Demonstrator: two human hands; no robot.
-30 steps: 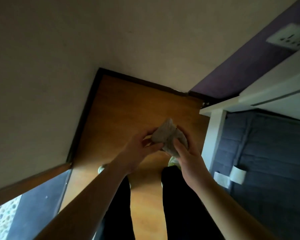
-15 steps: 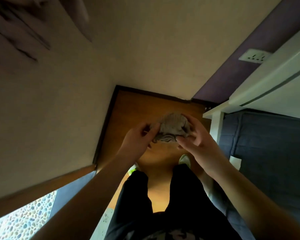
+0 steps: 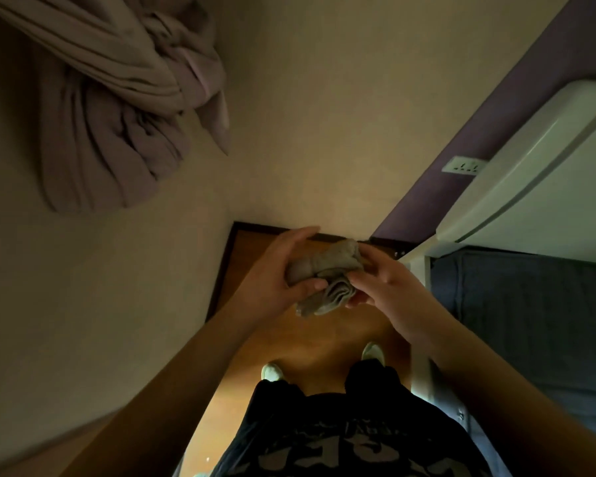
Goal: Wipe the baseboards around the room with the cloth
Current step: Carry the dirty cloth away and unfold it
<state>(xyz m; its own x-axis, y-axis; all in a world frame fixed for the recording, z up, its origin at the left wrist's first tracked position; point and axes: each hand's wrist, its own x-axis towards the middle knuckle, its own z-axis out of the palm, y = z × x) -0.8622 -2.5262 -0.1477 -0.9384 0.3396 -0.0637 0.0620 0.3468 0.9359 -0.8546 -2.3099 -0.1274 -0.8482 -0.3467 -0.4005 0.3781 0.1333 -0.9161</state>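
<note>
— Where's the cloth (image 3: 327,270)?

— In front of me at waist height, above the floor (image 3: 324,339), bunched between both hands. My left hand (image 3: 276,270) curls round one end; my right hand (image 3: 389,287) pinches the folded layers.

— How will it handle?

— Soft, light, floppy, I'd judge. Best gripped as a wad mid-fold.

— Which way does it run?

— Long axis roughly left-right, loose folds drooping toward me. The baseboard (image 3: 221,270) waits below.
</note>
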